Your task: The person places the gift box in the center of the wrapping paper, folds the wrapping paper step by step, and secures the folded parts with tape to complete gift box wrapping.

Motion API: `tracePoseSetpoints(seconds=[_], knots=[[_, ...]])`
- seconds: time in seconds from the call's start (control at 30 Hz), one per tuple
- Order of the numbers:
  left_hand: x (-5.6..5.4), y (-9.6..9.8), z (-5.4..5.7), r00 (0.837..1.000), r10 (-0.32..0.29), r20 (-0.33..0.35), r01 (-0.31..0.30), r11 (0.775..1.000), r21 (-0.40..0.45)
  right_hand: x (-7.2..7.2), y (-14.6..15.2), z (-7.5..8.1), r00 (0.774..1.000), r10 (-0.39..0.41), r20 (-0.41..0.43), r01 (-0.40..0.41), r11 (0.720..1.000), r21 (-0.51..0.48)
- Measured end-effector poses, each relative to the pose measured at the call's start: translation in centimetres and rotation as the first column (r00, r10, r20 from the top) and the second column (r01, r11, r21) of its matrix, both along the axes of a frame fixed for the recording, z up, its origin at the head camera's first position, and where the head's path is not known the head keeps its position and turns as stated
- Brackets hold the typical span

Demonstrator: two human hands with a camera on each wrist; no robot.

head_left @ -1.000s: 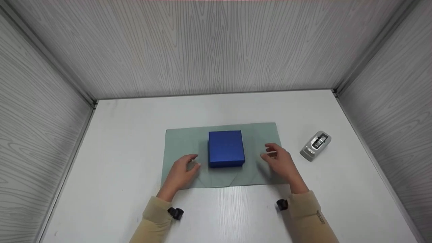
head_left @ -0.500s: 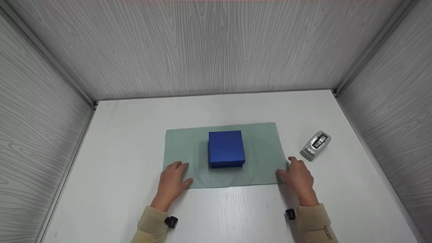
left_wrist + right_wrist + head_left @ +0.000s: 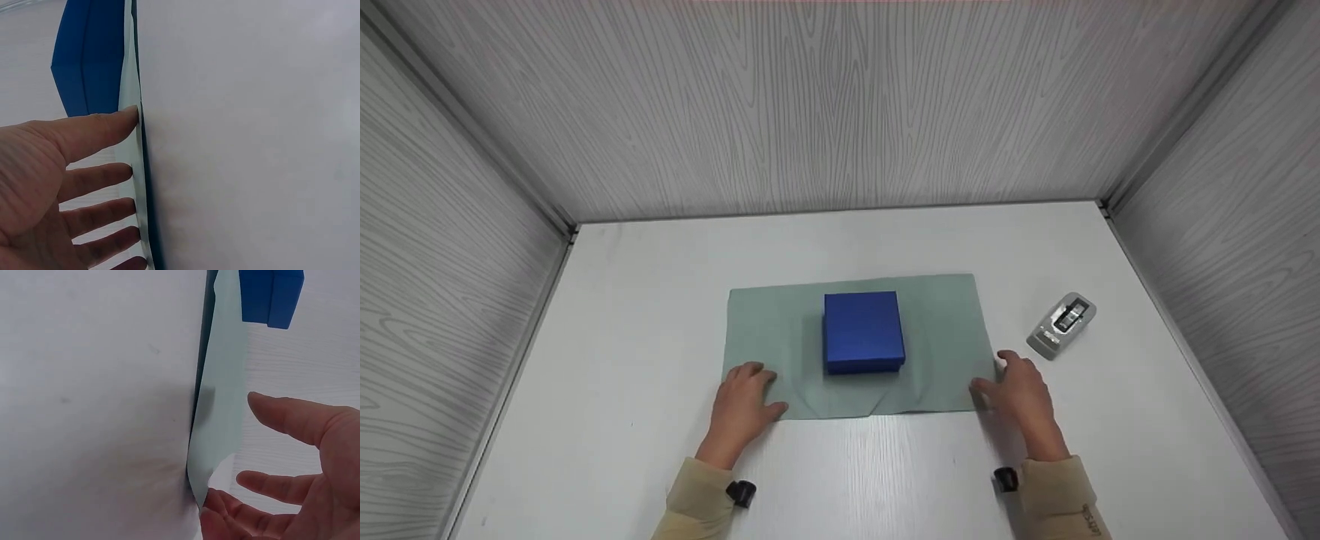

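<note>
A blue lidded box (image 3: 863, 330) sits on the middle of a thin grey-green sheet (image 3: 945, 337), which has light creases along its near edge. My left hand (image 3: 739, 403) rests at the sheet's near left corner, covering it. In the left wrist view its thumb and spread fingers (image 3: 95, 180) reach to the sheet's edge. At the near right corner is my right hand (image 3: 1021, 394). The right wrist view has its lower fingers (image 3: 225, 509) at the sheet's corner, while the thumb stands apart from it.
A small silver-grey device (image 3: 1061, 325) with a dark-framed window on top lies right of the sheet. The white table (image 3: 622, 315) is enclosed by grey wood-grain panels (image 3: 825, 105) at the back and both sides.
Both hands have moved from beside the box outward and nearer, to the sheet's near corners. Over the last half second they have barely shifted. The box has stayed put.
</note>
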State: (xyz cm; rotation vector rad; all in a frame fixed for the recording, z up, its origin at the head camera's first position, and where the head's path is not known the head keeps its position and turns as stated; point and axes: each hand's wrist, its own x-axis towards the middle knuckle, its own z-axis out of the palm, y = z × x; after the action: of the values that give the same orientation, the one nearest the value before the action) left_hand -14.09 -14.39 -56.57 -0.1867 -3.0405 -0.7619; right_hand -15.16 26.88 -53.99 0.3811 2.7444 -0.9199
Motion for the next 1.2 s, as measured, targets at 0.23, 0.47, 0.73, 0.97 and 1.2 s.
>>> tracePoseSetpoints(seconds=[0.23,0.47,0.73,0.97,1.2], knots=[[0.0,-0.1,0.0,1.000,0.001,-0.004,-0.001,1.000,-0.003,0.2,0.8,0.7,0.998,-0.069,0.002,0.069,0.994,-0.089],[0.1,-0.1,0.1,1.000,-0.009,-0.028,0.009,1.000,0.006,0.4,1.1,1.2,0.985,-0.168,-0.044,0.157,0.968,-0.195],[0.1,-0.2,0.0,0.999,-0.015,-0.038,0.015,1.000,0.010,0.2,0.0,1.7,0.981,-0.190,-0.032,0.163,0.908,-0.387],[-0.1,-0.1,0.5,1.000,-0.020,-0.002,0.020,1.000,-0.004,0.2,-2.6,3.1,0.977,-0.181,-0.115,0.123,0.911,-0.394],[-0.9,0.2,1.4,1.000,0.004,0.024,-0.004,1.000,0.025,0.0,-5.7,3.9,0.969,-0.143,-0.201,0.044,0.903,-0.427]])
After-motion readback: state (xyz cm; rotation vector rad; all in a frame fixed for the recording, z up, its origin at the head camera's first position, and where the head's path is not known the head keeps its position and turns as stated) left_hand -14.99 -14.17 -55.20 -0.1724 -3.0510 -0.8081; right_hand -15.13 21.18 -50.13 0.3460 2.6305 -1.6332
